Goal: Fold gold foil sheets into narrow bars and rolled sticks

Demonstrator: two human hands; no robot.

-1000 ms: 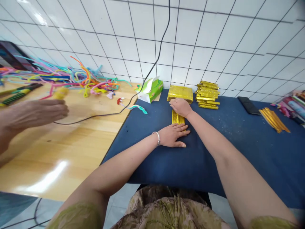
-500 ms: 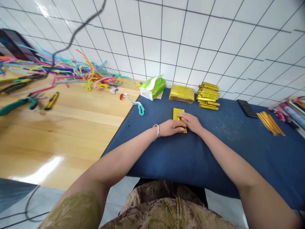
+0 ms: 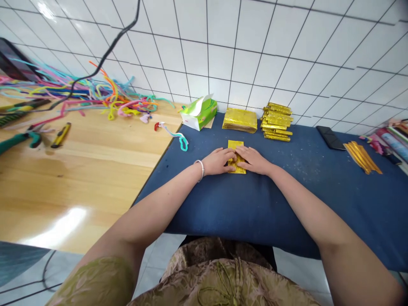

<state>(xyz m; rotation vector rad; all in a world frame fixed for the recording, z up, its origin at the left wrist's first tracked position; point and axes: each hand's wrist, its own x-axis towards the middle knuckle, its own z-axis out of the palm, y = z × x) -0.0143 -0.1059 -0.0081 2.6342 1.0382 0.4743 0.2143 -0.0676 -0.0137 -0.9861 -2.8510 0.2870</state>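
Left hand: fingers bent, grasp unclear | right hand: fingers flat, released | gold paper beneath: partly hidden | pliers: cropped, left

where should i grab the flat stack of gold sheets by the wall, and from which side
Probably by its near long edge, coming from the person's side. The flat stack lies with that edge facing the person, its layers showing there, while the tiled wall rises behind and the pile of gold strips sits close on its right.
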